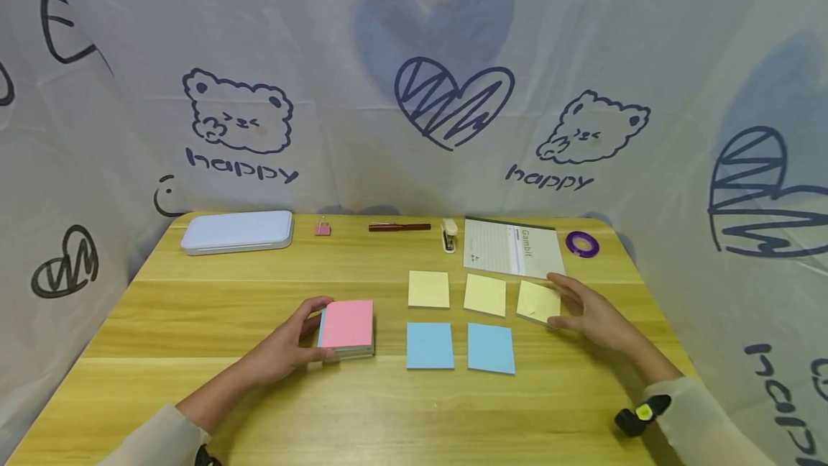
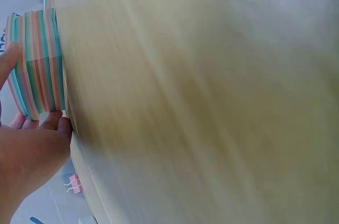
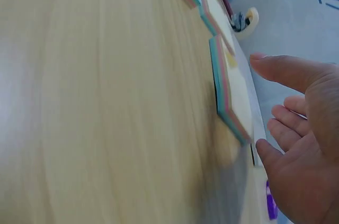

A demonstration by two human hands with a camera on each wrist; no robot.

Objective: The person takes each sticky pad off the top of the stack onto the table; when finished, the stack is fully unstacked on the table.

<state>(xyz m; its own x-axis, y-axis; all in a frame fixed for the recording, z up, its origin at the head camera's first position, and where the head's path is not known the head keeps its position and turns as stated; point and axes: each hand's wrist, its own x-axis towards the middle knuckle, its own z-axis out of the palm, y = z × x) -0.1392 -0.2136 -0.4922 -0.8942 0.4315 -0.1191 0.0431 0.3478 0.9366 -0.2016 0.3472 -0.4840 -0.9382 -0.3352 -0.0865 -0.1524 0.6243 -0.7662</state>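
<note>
In the head view my left hand (image 1: 287,351) holds a stack of sticky note pads (image 1: 348,323), pink on top, with the thumb at its near side and fingers at the far side. The left wrist view shows the striped, many-coloured edges of the stack (image 2: 39,62) between thumb and fingers. My right hand (image 1: 591,313) is beside the rightmost yellow sticky note pad (image 1: 537,301), thumb and fingers spread around its right side. In the right wrist view a gap shows between those fingers and the yellow pad (image 3: 237,94), which has blue and pink layers below.
Two more yellow pads (image 1: 429,289) (image 1: 485,295) and two blue pads (image 1: 430,346) (image 1: 491,348) lie mid-table. Along the back are a white case (image 1: 238,231), pink binder clip (image 1: 322,229), dark red pen (image 1: 399,227), stapler (image 1: 449,235), notebook (image 1: 498,247) and purple tape roll (image 1: 582,244).
</note>
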